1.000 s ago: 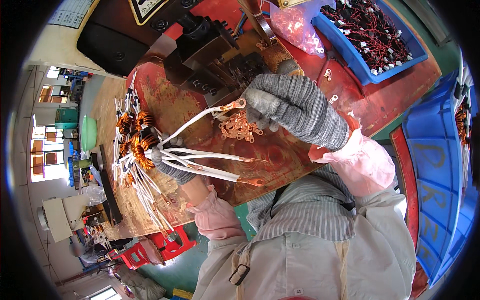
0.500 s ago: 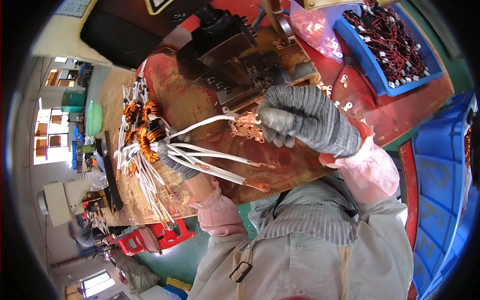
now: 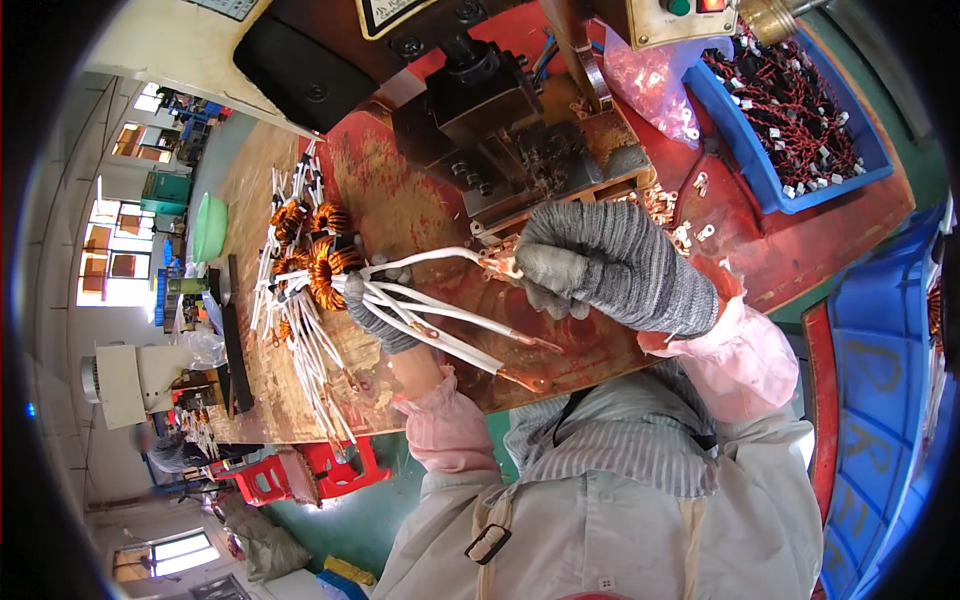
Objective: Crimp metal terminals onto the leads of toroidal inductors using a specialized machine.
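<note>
My left hand [image 3: 380,322], in a grey knit glove, is closed around the white insulated wires of a copper-wound ring coil [image 3: 328,275]. Several wires [image 3: 440,346] fan out rightward from that grip, some ending in copper terminal lugs [image 3: 528,382]. One wire [image 3: 430,256] arches up to my right hand [image 3: 600,265], also gloved, whose thumb and fingers are pinched together at its tip. Copper ring lugs [image 3: 500,262] show beside those fingertips; the fingers hide exactly how the wire and lug meet. Just beyond my right hand stands a dark press machine [image 3: 490,110].
More coils with white wires [image 3: 305,340] lie on the worn table [image 3: 275,400] at left. Loose lugs [image 3: 660,205] and a plastic bag of lugs [image 3: 655,85] are by the press. At far right, a blue tray [image 3: 790,205] holds red-black wires; a blue crate [image 3: 880,400] stands below.
The view has shifted, so table, press and coils sit farther right and lower. My left hand has moved slightly right with the coil; my right hand keeps its pinch at the wire's tip.
</note>
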Motion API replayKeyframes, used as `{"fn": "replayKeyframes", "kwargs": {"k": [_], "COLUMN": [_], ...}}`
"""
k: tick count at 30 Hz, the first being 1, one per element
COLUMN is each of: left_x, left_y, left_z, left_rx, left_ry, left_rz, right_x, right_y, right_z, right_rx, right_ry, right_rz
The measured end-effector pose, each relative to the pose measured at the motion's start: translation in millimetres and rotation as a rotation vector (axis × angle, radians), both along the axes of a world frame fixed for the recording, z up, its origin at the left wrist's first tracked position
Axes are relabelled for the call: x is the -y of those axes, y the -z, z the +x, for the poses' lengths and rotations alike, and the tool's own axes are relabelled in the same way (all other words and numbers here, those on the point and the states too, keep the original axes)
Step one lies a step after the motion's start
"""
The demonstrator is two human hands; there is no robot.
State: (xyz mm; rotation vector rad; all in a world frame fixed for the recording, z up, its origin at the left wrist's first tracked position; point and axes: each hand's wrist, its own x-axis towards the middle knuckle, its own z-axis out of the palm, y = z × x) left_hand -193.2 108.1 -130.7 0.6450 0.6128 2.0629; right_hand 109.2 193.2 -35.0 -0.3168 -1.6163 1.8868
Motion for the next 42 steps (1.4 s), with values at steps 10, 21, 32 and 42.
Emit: {"fn": "replayKeyframes", "kwargs": {"k": [10, 21, 32, 42], "left_x": [25.4, 112.8, 103.4, 90.0], "left_y": [7.5, -42.5, -10.0, -2.6], "left_z": [-10.5, -14.4, 72.1, 78.7], "left_rx": [0.058, -0.849, -2.011, -2.026], "left_ry": [-0.022, -0.231, -0.36, -0.329], "left_rz": [-0.151, -1.063, -0.376, -0.411], "right_x": [57.9, 89.8, 105.7, 95.3], "right_y": [49.7, 65.7, 91.0, 99.9], "right_z": [4.9, -17.8, -0.1, 10.5], "right_rx": [0.371, 0.388, 0.596, 0.599], "right_ry": [-0.234, -0.204, -0.069, -0.213], "right_rz": [-0.325, -0.298, -0.379, 0.248]}}
